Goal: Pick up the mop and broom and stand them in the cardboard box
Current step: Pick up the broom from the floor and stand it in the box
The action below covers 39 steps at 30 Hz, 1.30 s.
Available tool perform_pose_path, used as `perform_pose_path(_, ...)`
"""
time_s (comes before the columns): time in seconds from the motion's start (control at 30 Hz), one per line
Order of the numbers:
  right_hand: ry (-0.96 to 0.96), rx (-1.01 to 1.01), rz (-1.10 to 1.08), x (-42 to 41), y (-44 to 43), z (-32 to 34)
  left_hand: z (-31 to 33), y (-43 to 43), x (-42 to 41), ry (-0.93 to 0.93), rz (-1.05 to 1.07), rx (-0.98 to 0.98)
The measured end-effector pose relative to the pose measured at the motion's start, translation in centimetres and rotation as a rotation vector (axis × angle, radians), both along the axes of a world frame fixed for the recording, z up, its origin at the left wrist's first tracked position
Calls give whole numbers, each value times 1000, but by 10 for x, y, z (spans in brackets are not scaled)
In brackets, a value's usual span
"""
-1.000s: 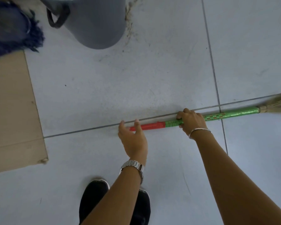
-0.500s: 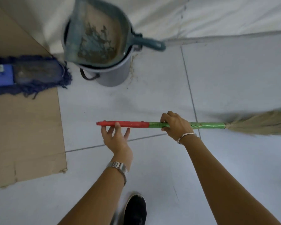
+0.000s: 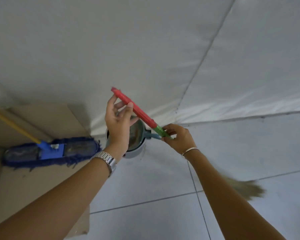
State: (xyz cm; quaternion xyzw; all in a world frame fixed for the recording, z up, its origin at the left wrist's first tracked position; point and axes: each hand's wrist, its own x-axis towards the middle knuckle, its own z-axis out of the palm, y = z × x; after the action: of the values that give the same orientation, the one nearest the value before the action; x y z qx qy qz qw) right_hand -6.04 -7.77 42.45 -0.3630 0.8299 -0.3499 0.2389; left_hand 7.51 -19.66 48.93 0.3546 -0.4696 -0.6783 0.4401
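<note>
The broom has a red and green handle and straw bristles, blurred at the lower right. It is off the floor, tilted with the red end up. My right hand grips the green part. My left hand touches the red part with thumb and fingertips, fingers loosely spread. The blue flat mop with a yellow pole rests on the brown cardboard at the left. Whether that cardboard is a box or a flat sheet, I cannot tell.
A grey bucket holding a teal dustpan stands by the white wall, right behind my hands. Pale floor tiles stretch to the right.
The broom has risen from level near the floor to a steep tilt, red end up, bristles swung down to the right. My view has lifted toward the wall.
</note>
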Motion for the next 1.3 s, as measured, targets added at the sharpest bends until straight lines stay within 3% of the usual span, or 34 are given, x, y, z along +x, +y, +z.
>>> perform_pose_path(0.23, -165, -341, -274, 37, 11, 143, 181, 1, -1, 118, -254, -164)
perform_pose_path(0.4, -212, -467, -188, 83, 9, 245, 300, -2, 40, 83, -357, -334)
perform_pose_path(0.7, -241, -608, 76, 195, -71, 381, 459, -46, 154, -38, -222, -619)
perform_pose_path(1.0, -425, -658, 221, 338, -213, 467, 544, -150, 307, -43, 46, -718)
perform_pose_path(1.3, -503, -683, 214, 480, -349, 466, 549, -280, 454, -84, 64, -619)
